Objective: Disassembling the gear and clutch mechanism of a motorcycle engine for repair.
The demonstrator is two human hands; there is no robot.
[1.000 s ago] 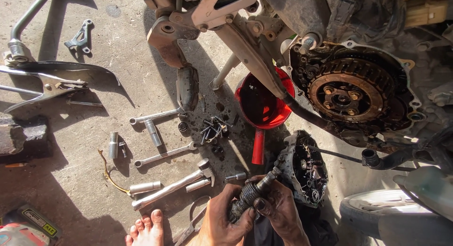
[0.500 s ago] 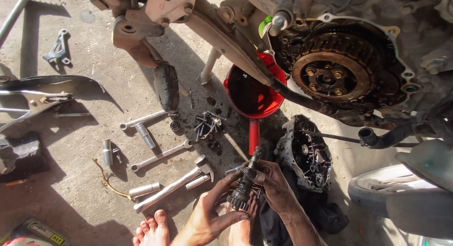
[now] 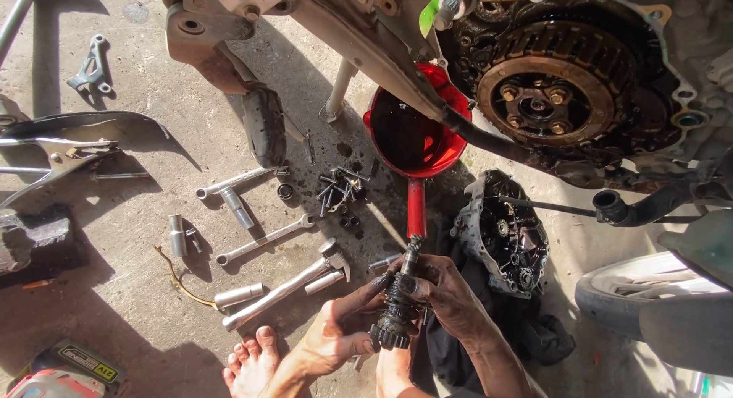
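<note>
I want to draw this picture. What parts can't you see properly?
All in the head view:
- Gear shaft: its middle is covered by the hands, left hand and right hand.
- Red pan: partly hidden behind the frame bar.
- Power tool: cut off by the bottom edge.
- Pile of bolts: too small to count.

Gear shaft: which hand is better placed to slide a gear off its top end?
Probably the right hand: its fingers already wrap the upper part of the gear shaft, while the left hand cradles the lower, toothed end.
</note>
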